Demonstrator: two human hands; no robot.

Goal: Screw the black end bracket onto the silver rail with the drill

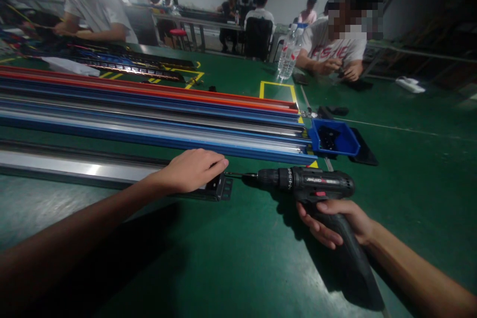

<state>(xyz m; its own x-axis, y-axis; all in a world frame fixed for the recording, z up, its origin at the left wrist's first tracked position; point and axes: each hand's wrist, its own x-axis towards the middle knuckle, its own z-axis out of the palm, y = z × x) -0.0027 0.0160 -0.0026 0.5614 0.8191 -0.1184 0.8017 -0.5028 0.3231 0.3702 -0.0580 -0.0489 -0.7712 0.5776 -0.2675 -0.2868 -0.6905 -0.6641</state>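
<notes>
My right hand (335,223) is wrapped around the handle of a black cordless drill (324,184) lying on its side. The drill's long bit (242,175) points left and reaches the end of a long black and silver metal profile (100,168). Over that end lies my left hand (196,171), gripping the profile from above, with some fingers hidden behind it. A black end piece with a slotted tab (226,190) sticks out just beyond my left hand. Whether the bit sits in a screw I cannot tell.
Beyond the profile lie blue profiles (223,146) and an orange one (186,90). At their right ends stands a blue bin (335,138) with small black parts. Water bottles (288,54) stand farther back. A person (331,49) sits across the green table (417,169).
</notes>
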